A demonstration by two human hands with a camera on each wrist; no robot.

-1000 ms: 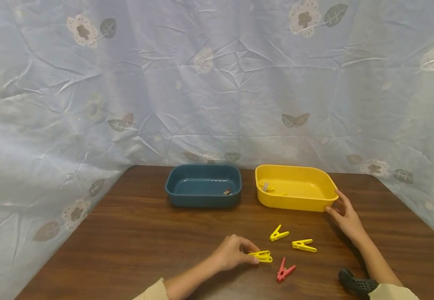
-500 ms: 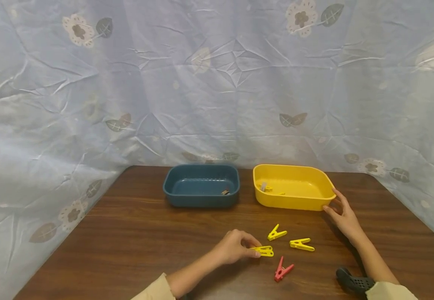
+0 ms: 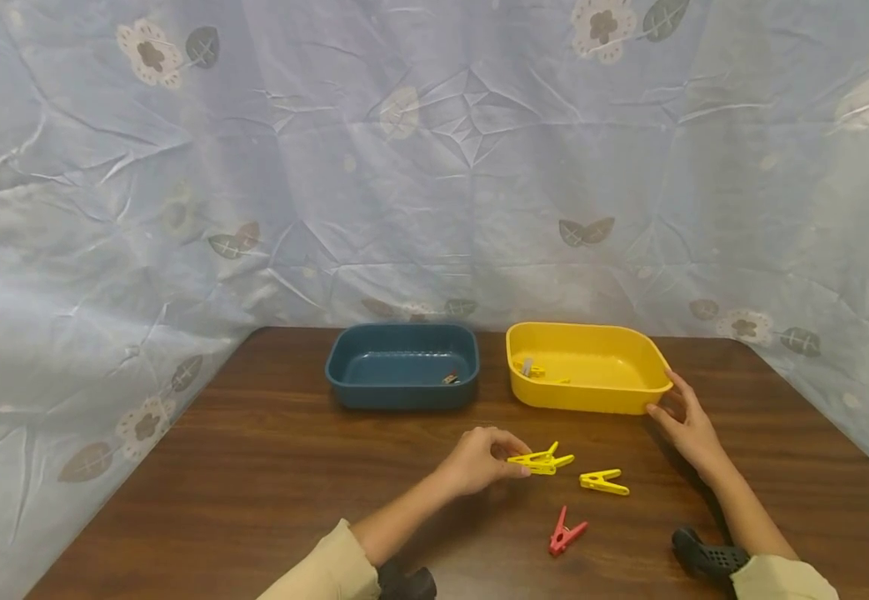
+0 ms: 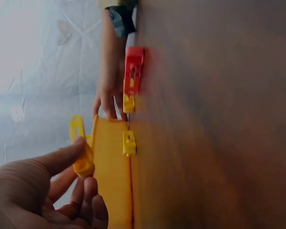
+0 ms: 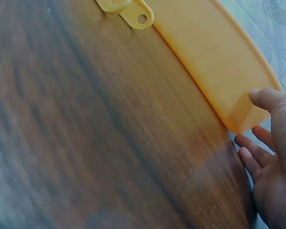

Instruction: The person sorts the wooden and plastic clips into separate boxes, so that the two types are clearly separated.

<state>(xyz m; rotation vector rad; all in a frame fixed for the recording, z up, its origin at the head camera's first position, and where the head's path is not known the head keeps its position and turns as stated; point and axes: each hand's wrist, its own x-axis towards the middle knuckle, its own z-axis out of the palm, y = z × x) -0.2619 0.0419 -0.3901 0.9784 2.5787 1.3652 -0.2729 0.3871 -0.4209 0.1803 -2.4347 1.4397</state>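
Observation:
My left hand (image 3: pixel 479 460) pinches a yellow clothespin (image 4: pixel 83 160) between thumb and fingers, just above the table. In the head view it overlaps another yellow clothespin (image 3: pixel 565 459) lying behind it. A further yellow clothespin (image 3: pixel 604 482) lies to the right, and a red clothespin (image 3: pixel 565 533) lies nearer me. At the back right, my right hand (image 3: pixel 689 429) holds the near right corner of the yellow basin (image 3: pixel 591 400), thumb against its front wall and fingers round the end. Inside that basin's left end are yellow pieces and a small grey piece (image 3: pixel 527 367).
A dark blue basin (image 3: pixel 404 398) stands left of the yellow one, with a small multicoloured piece (image 3: pixel 451 378) inside. Black devices show by the right sleeve (image 3: pixel 782 579) and the left sleeve (image 3: pixel 329 567). A floral curtain (image 3: pixel 434 167) hangs behind the brown table (image 3: pixel 269 467).
My left hand has moved forward and a little right with its yellow clothespin, from near the red clothespin to the farther yellow one. The right hand stays at the yellow basin's corner.

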